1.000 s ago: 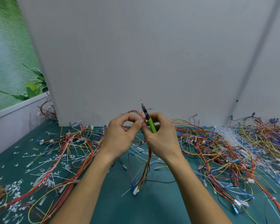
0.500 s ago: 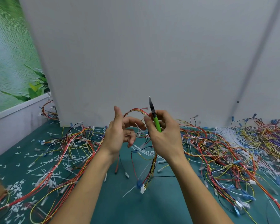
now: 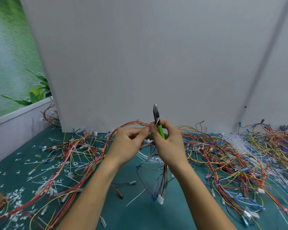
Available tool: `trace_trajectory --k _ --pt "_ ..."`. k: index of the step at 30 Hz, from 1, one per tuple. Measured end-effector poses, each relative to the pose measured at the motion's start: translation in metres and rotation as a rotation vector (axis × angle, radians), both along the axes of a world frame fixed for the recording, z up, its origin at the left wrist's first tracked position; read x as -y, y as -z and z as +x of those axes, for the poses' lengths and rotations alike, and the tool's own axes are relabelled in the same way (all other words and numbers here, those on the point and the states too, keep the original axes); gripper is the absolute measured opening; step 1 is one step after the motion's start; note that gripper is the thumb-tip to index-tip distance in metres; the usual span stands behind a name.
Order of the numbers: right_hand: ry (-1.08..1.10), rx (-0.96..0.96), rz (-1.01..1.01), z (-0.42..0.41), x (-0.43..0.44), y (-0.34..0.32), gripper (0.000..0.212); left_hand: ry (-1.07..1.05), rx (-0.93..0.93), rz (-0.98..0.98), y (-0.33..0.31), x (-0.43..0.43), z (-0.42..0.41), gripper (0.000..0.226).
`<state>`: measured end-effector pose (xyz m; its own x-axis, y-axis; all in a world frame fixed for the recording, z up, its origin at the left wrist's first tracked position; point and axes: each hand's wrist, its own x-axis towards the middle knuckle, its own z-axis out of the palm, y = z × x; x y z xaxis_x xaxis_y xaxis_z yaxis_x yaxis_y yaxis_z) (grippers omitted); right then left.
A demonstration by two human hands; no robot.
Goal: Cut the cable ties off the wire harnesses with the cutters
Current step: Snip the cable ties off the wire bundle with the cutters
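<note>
My right hand (image 3: 169, 143) grips the green-handled cutters (image 3: 158, 120), their dark jaws pointing straight up above my fingers. A white cable tie crosses the cutters just above my thumb. My left hand (image 3: 128, 145) is beside the right one, fingertips pinching the wire harness (image 3: 131, 124) where its red, orange and yellow strands arch over to the right hand. The rest of that harness hangs below my hands and ends in a white connector (image 3: 160, 199) above the green mat (image 3: 140, 213).
Tangled harnesses (image 3: 239, 156) cover the right side and another pile (image 3: 73, 146) lies left. Cut white tie scraps (image 3: 15, 196) litter the left of the mat. A grey board (image 3: 140, 63) stands upright behind; a low white ledge (image 3: 15, 130) bounds the left.
My left hand, half a second ago spread open and apart from the harness, has closed back onto the wires next to the right hand. The cutters stay upright in my right hand.
</note>
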<state>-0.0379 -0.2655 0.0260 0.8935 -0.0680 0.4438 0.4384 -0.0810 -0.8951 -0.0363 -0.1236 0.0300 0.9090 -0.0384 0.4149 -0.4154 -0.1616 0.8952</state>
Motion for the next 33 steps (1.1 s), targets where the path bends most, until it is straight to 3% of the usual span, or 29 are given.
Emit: trace_trajectory --k 8,14,18,30,33 --pt "-0.124 -0.131 0.136 -0.002 0.006 -0.005 0.021 0.056 -0.138 -0.221 0.003 0.006 0.001 0.018" --pt "-0.204 -0.157 0.135 -0.002 0.014 -0.008 0.026 0.075 -0.222 -0.372 0.003 0.006 0.003 0.041" --pt "-0.143 -0.165 0.183 0.001 0.016 -0.008 0.025 0.053 -0.249 -0.452 0.005 0.008 0.004 0.019" --pt "-0.074 -0.128 0.104 0.002 0.015 -0.004 0.018 -0.019 -0.239 -0.247 0.013 0.011 0.006 0.009" --pt "-0.087 -0.121 0.079 0.003 0.016 -0.004 0.016 0.03 -0.249 -0.226 0.012 0.012 0.003 0.032"
